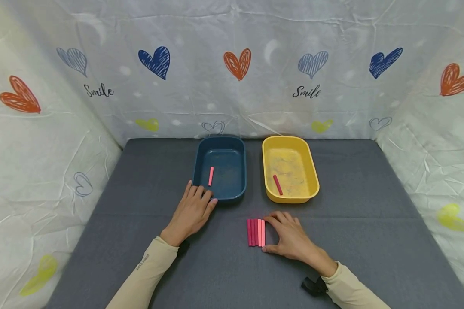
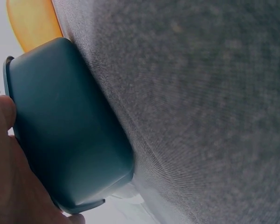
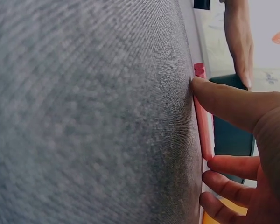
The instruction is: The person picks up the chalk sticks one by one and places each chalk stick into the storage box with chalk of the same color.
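At the near left corner of the blue tray [image 1: 236,196], my left hand [image 1: 191,210] grips the rim. Its fingers bend over the edge, their tips partly hidden, with the thumb along the front. One light pink stick [image 1: 211,176] lies in that tray. To the right, my right hand [image 1: 291,238] pinches the rightmost light pink stick [image 1: 263,233] lengthwise, thumb at its near end and index finger at its far end. That stick stands in a tight row beside another light pink stick [image 1: 259,233] and three dark pink sticks [image 1: 252,233] on the grey cloth.
Right of the blue tray stands a yellow tray [image 1: 313,189] holding one dark red stick [image 1: 278,185]. Grey cloth [image 1: 352,223] covers the table. White printed curtains [image 1: 201,98] close off the back and both sides.
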The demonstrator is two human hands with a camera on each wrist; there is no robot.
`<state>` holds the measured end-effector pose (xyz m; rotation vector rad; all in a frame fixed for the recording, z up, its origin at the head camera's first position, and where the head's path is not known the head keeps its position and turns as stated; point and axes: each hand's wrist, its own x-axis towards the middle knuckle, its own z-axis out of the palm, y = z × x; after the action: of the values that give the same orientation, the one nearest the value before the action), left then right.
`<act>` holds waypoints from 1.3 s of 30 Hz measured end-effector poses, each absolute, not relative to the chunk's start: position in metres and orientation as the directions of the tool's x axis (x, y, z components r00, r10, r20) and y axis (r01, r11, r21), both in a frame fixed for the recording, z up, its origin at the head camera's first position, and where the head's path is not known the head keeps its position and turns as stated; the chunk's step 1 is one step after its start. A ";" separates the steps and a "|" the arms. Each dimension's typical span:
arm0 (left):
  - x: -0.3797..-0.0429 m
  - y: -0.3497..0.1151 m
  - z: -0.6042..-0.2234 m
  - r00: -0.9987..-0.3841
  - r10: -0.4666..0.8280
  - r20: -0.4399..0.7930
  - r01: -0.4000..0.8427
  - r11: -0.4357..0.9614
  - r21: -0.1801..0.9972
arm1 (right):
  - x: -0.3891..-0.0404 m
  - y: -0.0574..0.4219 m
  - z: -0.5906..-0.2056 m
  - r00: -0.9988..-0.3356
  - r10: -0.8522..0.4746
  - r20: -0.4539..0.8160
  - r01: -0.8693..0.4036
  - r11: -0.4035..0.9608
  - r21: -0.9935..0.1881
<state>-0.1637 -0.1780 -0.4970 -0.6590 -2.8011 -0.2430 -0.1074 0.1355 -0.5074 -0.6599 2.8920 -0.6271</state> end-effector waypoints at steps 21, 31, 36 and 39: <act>-0.163 -0.176 -0.496 -0.865 0.419 0.276 0.455 0.887 0.080 | -0.115 0.142 -0.471 -0.900 -0.434 0.048 -0.406 0.790 -0.459; -0.164 -0.178 -0.496 -0.871 0.414 0.263 0.447 0.891 0.078 | -0.129 0.137 -0.444 -0.884 -0.450 0.124 -0.454 0.766 -0.455; -0.164 -0.179 -0.496 -0.878 0.408 0.250 0.438 0.896 0.075 | -0.138 0.134 -0.430 -0.884 -0.450 0.127 -0.452 0.752 -0.480; -0.164 -0.179 -0.497 -0.880 0.406 0.246 0.434 0.898 0.074 | -0.143 0.132 -0.421 -0.881 -0.454 0.136 -0.457 0.740 -0.493</act>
<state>-0.1639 -0.1790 -0.4968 -0.6372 -2.8391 -0.1857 -0.1425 0.1315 -0.4212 -0.7684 2.9368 -0.8347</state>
